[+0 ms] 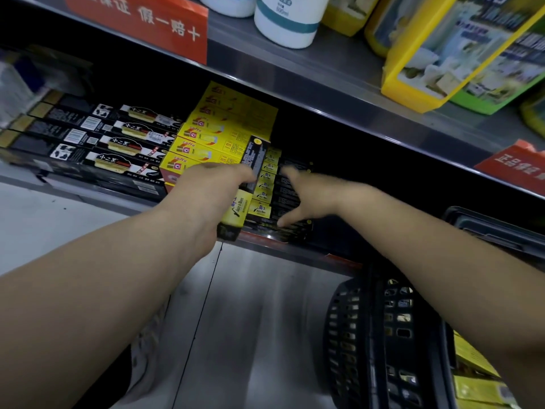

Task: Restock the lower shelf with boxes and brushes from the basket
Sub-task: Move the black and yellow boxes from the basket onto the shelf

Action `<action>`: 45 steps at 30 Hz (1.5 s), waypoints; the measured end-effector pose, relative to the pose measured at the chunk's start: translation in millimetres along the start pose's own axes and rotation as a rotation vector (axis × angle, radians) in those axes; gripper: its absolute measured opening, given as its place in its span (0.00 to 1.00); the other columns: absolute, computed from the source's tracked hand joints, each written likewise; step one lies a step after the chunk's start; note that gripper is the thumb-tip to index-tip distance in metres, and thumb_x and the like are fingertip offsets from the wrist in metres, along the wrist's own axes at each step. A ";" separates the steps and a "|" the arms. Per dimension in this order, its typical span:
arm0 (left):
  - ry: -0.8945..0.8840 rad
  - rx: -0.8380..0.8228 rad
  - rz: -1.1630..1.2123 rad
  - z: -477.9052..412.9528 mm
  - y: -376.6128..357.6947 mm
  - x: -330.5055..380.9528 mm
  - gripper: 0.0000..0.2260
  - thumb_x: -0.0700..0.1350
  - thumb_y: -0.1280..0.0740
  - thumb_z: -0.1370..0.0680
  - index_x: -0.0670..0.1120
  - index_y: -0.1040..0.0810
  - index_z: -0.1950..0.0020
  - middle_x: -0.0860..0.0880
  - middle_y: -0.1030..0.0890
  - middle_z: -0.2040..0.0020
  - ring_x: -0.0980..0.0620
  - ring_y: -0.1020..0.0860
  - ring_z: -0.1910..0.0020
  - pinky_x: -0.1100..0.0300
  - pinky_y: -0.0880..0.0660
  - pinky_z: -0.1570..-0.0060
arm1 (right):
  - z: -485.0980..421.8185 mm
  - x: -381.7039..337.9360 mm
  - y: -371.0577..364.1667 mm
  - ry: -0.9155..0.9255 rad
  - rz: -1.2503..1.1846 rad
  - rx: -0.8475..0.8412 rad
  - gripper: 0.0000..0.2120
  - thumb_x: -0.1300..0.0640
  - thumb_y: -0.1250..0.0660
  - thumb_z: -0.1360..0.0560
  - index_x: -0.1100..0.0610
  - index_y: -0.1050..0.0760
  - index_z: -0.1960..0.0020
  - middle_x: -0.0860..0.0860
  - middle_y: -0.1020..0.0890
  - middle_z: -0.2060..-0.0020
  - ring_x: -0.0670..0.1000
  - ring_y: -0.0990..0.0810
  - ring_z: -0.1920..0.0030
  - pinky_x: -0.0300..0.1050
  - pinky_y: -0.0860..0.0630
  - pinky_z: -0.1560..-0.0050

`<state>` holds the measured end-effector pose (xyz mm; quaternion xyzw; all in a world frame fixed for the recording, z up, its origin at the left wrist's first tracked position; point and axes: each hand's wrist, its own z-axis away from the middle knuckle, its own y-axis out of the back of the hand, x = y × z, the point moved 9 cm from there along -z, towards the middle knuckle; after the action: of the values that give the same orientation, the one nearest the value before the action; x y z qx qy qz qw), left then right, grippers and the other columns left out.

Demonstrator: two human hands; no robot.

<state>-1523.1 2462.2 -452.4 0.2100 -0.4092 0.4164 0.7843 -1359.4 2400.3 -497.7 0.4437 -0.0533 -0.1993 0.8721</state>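
Observation:
My left hand (211, 187) grips a long black-and-yellow box (240, 206), held on end at the front of the lower shelf (295, 252). Right of it stands a stack of several similar black-and-yellow boxes (272, 190). My right hand (309, 193) is spread open with its fingers against that stack. A pile of yellow boxes (224, 128) sits left of the held box, and black brush boxes (97, 143) lie further left. The black basket (368, 335) stands on the floor at lower right, with yellow boxes (474, 379) inside.
The upper shelf (309, 75) overhangs the lower one and carries white bottles (287, 19), yellow packs (436, 54) and red price signs (141, 22). A black tray (495, 231) sits right of the stack. The grey floor (259, 320) lies between my arms.

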 end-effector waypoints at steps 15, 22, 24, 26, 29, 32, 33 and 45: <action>-0.177 0.074 -0.092 13.0 4.2 22.1 0.06 0.42 0.36 0.23 0.51 0.23 0.58 0.52 0.21 0.58 0.52 0.23 0.54 0.60 0.26 0.54 | 49.0 44.6 14.7 -0.128 -0.104 0.139 0.20 0.51 0.39 0.22 0.53 0.40 0.33 0.53 0.23 0.57 0.51 0.26 0.62 0.43 0.33 0.67; -0.168 0.108 -0.069 9.0 8.1 19.1 0.06 0.41 0.37 0.23 0.49 0.24 0.58 0.52 0.22 0.59 0.53 0.23 0.57 0.56 0.25 0.49 | -13.0 42.2 -32.7 -0.139 -0.018 -0.072 0.22 0.57 0.42 0.20 0.54 0.45 0.28 0.53 0.25 0.51 0.50 0.26 0.60 0.43 0.32 0.66; -0.166 0.115 -0.073 8.6 8.4 18.4 0.06 0.41 0.37 0.23 0.49 0.24 0.58 0.52 0.22 0.60 0.52 0.23 0.56 0.54 0.25 0.48 | -22.5 36.1 -44.0 -0.114 -0.045 -0.113 0.23 0.53 0.44 0.19 0.54 0.46 0.27 0.56 0.27 0.38 0.54 0.24 0.49 0.44 0.28 0.54; -0.158 0.121 -0.074 8.5 9.3 18.4 0.05 0.41 0.37 0.23 0.48 0.24 0.58 0.51 0.23 0.60 0.50 0.23 0.55 0.52 0.25 0.47 | -24.3 31.9 -46.8 -0.081 -0.059 -0.113 0.26 0.46 0.44 0.20 0.55 0.46 0.26 0.58 0.35 0.30 0.57 0.28 0.37 0.43 0.32 0.45; -0.149 0.122 -0.069 8.7 9.6 18.7 0.05 0.41 0.37 0.23 0.48 0.24 0.58 0.51 0.23 0.61 0.51 0.23 0.56 0.52 0.25 0.47 | -18.1 28.7 -47.5 -0.044 -0.023 -0.111 0.39 0.40 0.37 0.26 0.55 0.51 0.24 0.57 0.42 0.26 0.57 0.35 0.30 0.45 0.34 0.37; -0.156 0.116 -0.061 9.8 8.4 19.4 0.06 0.41 0.37 0.23 0.49 0.25 0.59 0.52 0.23 0.60 0.52 0.23 0.57 0.53 0.25 0.48 | -15.4 24.1 -50.1 -0.017 0.077 -0.107 0.45 0.48 0.28 0.30 0.55 0.52 0.24 0.57 0.41 0.28 0.58 0.32 0.33 0.49 0.28 0.38; -0.160 0.114 -0.064 10.2 7.8 19.6 0.07 0.41 0.37 0.23 0.49 0.25 0.60 0.52 0.23 0.60 0.53 0.23 0.57 0.54 0.25 0.48 | -16.6 22.7 -49.2 -0.010 0.089 -0.095 0.44 0.50 0.27 0.30 0.56 0.51 0.25 0.57 0.40 0.29 0.58 0.31 0.34 0.49 0.27 0.40; -0.320 -0.148 -0.331 43.2 -66.9 25.3 0.08 0.42 0.38 0.24 0.50 0.24 0.61 0.48 0.18 0.56 0.48 0.22 0.55 0.56 0.26 0.53 | 16.6 30.0 5.1 -0.016 -0.059 0.100 0.29 0.54 0.26 0.31 0.56 0.33 0.34 0.55 0.27 0.40 0.54 0.25 0.43 0.41 0.29 0.50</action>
<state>-1480.1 2407.7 -406.0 0.2795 -0.5178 0.2126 0.7801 -1335.0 2378.7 -486.3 0.4866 -0.0568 -0.2256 0.8421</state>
